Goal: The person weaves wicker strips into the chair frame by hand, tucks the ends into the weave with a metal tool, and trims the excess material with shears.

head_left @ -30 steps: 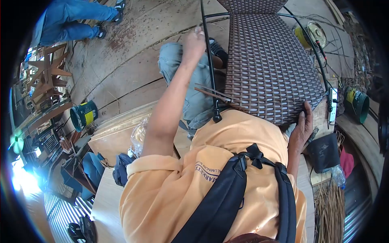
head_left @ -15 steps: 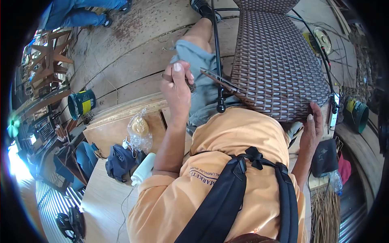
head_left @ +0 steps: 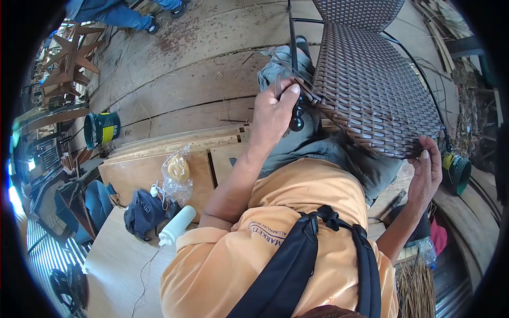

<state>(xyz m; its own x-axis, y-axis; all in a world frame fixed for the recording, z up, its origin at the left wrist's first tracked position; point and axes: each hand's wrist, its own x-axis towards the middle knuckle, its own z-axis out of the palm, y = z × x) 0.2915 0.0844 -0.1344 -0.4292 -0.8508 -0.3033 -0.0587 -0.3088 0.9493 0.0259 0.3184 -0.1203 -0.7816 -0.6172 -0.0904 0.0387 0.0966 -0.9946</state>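
A dark brown woven seat panel [head_left: 371,85] on a black metal frame [head_left: 293,42] lies across my lap. My left hand [head_left: 275,108] is beside the frame's black ball end [head_left: 296,123], thumb and index finger pinched on a thin brown strip [head_left: 278,86] that loops above the fingers. More loose strip ends [head_left: 313,95] stick out at the panel's left corner, close to the thumb. My right hand [head_left: 426,172] is at the panel's lower right corner, its thumb and curled fingertips closed on the edge.
A co-worker's legs in blue trousers [head_left: 124,17] show at the top left. Green buckets [head_left: 101,130] stand left and right. A white bottle [head_left: 177,225], a dark cap [head_left: 143,213] and a plastic bag [head_left: 177,172] lie left of my body. Wooden stars [head_left: 69,58] stand far left.
My left hand came down from beyond the frame, then moved right to the panel's corner. My right hand stayed at the panel edge, its fingers now more curled. The view shifted.
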